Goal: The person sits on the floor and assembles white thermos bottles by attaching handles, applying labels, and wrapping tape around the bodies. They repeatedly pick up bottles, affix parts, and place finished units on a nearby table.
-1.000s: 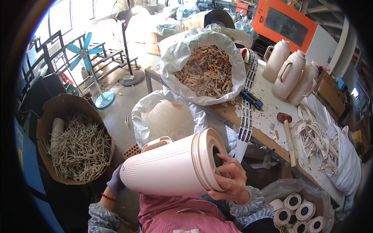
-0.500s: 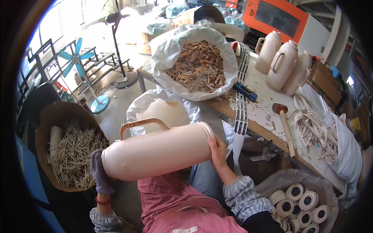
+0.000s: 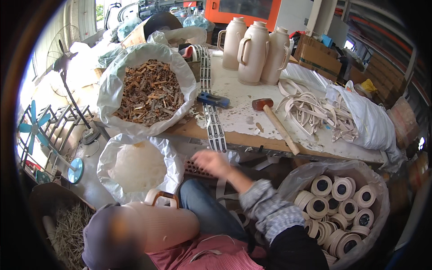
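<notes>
A cream ribbed vacuum flask (image 3: 173, 223) lies tilted across my lap, its brown-edged handle (image 3: 163, 196) facing up. My left hand (image 3: 100, 231), in a grey glove, is at the flask's left end; it is large and blurred, with a smeared orange-brown patch beside it, and appears to hold the flask. Bare and reaching forward, my right hand (image 3: 213, 163) is off the flask. Its fingers are loosely stretched, slightly smeared, with nothing visible in them. Just behind it, a strip with rows of dark-and-silver pieces (image 3: 214, 126) hangs over the table edge.
On the worktable (image 3: 243, 128) are three cream flasks (image 3: 254, 54), a mallet (image 3: 279, 123), a blue tool (image 3: 213, 100), cream straps (image 3: 310, 108) and a bag of brown scraps (image 3: 150, 92). A bag of round cream parts (image 3: 342, 202) stands at right, a white bag (image 3: 139, 168) at left.
The flask has dropped lower and left, toward my lap. My right hand has let go of its end and moved up toward the strip. The view has swung right.
</notes>
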The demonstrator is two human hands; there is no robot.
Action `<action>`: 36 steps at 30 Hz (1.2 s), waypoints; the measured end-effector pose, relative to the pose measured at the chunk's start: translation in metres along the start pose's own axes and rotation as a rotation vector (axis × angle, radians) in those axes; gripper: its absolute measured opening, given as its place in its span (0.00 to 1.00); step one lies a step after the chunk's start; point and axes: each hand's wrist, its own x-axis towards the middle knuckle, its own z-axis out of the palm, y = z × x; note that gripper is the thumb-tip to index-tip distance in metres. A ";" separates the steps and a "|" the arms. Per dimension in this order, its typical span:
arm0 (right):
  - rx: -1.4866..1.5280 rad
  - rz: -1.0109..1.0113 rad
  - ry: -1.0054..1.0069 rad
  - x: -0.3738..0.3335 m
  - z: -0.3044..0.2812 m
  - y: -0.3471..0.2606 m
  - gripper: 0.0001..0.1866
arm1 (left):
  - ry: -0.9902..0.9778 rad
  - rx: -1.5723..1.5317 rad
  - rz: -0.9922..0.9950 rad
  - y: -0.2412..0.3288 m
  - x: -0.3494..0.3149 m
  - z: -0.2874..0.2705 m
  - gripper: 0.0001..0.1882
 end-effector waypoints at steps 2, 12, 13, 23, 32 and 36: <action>-0.212 -0.060 0.328 0.010 -0.107 -0.027 0.13 | -0.004 -0.090 0.132 -0.012 0.006 0.009 0.42; -1.981 0.401 0.751 -0.081 -0.359 -0.063 0.07 | 0.211 0.213 0.228 -0.005 0.022 0.036 0.13; -1.790 0.411 0.748 -0.082 -0.365 -0.069 0.07 | 0.232 0.237 0.238 0.001 0.024 0.039 0.13; -0.004 -0.499 1.132 -0.015 -0.292 -0.208 0.13 | 0.298 -0.017 0.355 0.051 0.039 0.071 0.16; 0.770 0.066 0.207 -0.058 0.103 -0.146 0.19 | 0.256 -0.029 0.502 0.066 -0.007 0.081 0.12; 0.684 0.165 0.159 -0.067 0.137 -0.152 0.16 | 0.261 -0.072 0.521 0.059 -0.027 0.083 0.11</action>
